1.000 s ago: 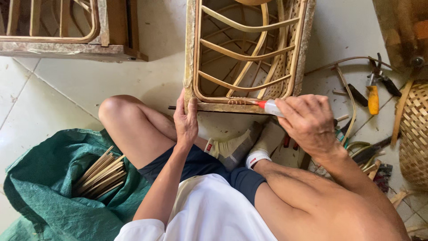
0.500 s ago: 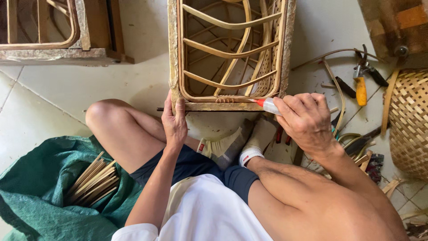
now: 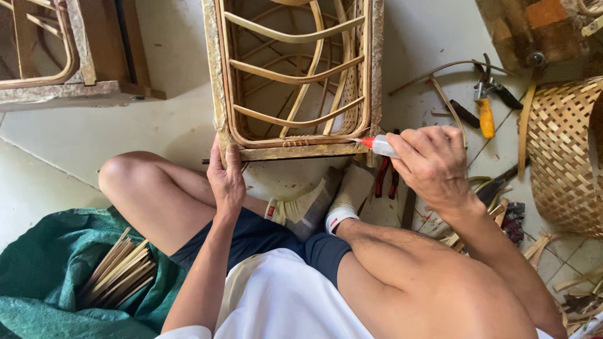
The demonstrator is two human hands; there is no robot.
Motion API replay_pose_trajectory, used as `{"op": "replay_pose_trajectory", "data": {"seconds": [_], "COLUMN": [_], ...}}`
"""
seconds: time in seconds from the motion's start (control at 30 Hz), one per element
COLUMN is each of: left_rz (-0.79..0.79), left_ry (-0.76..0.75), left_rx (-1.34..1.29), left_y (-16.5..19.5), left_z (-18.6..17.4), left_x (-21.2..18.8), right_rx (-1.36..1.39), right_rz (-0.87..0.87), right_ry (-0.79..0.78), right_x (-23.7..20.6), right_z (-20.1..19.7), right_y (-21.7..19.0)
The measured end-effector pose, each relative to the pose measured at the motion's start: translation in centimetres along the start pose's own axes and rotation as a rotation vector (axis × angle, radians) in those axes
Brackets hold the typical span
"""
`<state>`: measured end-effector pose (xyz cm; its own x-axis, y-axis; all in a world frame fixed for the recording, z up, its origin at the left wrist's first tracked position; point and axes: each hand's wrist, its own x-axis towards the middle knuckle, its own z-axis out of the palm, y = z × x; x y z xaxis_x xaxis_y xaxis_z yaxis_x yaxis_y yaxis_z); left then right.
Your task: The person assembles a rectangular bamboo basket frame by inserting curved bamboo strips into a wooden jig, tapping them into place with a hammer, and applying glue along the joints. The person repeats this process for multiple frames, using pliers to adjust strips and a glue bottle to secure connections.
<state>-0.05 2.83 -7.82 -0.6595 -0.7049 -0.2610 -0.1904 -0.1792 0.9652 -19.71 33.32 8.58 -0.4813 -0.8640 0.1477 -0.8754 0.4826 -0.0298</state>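
Since the earlier frames the rattan frame (image 3: 295, 81) sits further left in view and the tools on the floor show more fully, while both hands keep their places on it. Right hand (image 3: 433, 166) is closed around a small glue bottle (image 3: 380, 145), whose red tip points left and touches the frame's near rail (image 3: 301, 150) close to its right corner. That rail runs left to right, straight ahead of both hands, so the bottle's long axis lies almost along it; the right hand is much the nearer to the spot where the tip meets the cane. Left hand (image 3: 226, 179) is held narrow, fingers up against the rail's left corner with the thumb pressed beside them, steadying the frame; a thin dark rod (image 3: 210, 161) pokes out just left of it. Right of the right hand, pliers with a yellow handle (image 3: 485, 113) lie on the floor beside a woven basket (image 3: 562, 157). Well to the left of the left hand, a bundle of cane strips (image 3: 116, 273) rests on green cloth (image 3: 44, 282).
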Motion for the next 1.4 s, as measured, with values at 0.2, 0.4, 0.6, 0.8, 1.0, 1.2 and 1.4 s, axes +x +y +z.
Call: {"op": "replay_pose_trajectory", "data": {"seconds": [0.2,0.4,0.6,0.8,1.0,1.2,1.4], "left_rz": [0.005,-0.090,-0.070,0.025,-0.098,0.045,0.052], "left_ry": [-0.005,-0.037,0.201,0.364,0.461,0.603,0.738], "left_rx": [0.044,-0.092,-0.145,-0.065,-0.194,-0.195,-0.153], "left_y": [-0.4,-1.1,0.8,3.3,2.9,2.0,2.9], "left_z": [-0.2,-2.2,-5.9,-9.3,-12.0,-16.1,-22.0], "left_x": [-0.1,0.5,2.5,2.0,0.9,4.1,12.0], "right_rx": [-0.090,0.847,0.848,0.521,0.422,0.883,1.075], "right_rz": [0.030,0.914,0.994,0.989,0.969,0.996,0.899], "right_ry": [0.036,0.247,0.370,0.361,0.290,0.601,0.619], "right_x": [-1.6,-6.1,-8.4,-7.9,-8.2,-11.2,-9.1], "right_z": [1.1,6.3,16.1,21.2,21.9,20.2,15.1], "right_y": [2.5,6.9,9.3,10.2,10.6,6.4,-0.1]}}
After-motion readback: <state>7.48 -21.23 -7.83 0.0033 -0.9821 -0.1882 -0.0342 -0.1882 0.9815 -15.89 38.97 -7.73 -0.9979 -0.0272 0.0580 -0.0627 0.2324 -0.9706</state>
